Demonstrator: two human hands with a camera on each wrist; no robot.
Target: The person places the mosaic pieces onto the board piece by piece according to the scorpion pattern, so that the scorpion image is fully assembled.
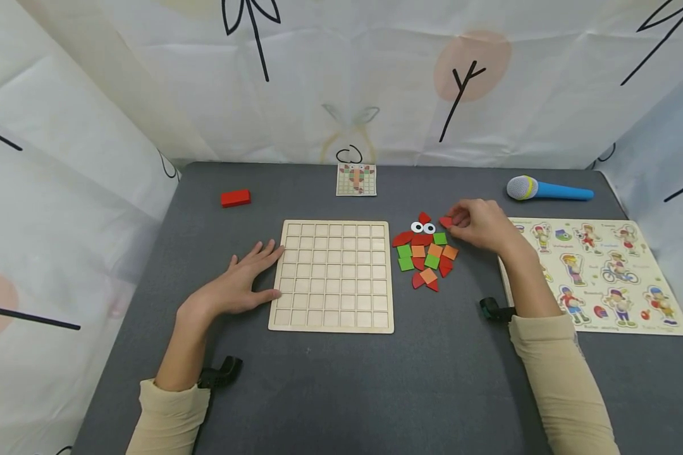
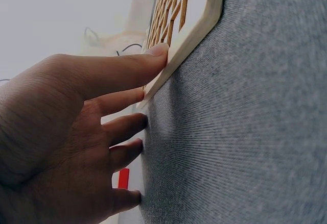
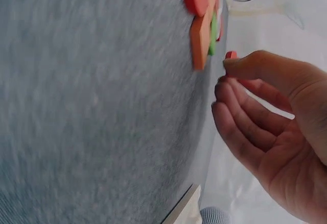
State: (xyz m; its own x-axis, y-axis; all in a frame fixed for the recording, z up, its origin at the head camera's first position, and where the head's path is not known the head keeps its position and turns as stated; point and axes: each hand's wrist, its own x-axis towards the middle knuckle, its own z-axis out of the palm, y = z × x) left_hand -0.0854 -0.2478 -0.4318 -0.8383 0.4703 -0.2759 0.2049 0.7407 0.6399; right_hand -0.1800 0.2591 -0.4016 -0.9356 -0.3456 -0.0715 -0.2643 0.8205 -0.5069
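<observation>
A square wooden grid board (image 1: pixel 334 276) lies flat on the grey table. My left hand (image 1: pixel 236 284) rests at its left edge with fingers spread; in the left wrist view the thumb (image 2: pixel 127 71) touches the board's rim. Right of the board lies a cluster of small tiles: red ones, green ones (image 1: pixel 406 264), orange ones (image 1: pixel 429 275) and two round eye pieces (image 1: pixel 423 227). Beside the cluster's upper right, my right hand (image 1: pixel 480 226) pinches a red tile (image 1: pixel 446 222) between thumb and fingertips. The hand partly hides that tile.
A small pattern card (image 1: pixel 356 180) lies at the table's back. A red block (image 1: pixel 236 198) sits back left. At the right are a blue toy microphone (image 1: pixel 549 189) and a picture puzzle board (image 1: pixel 597 275), under my right forearm.
</observation>
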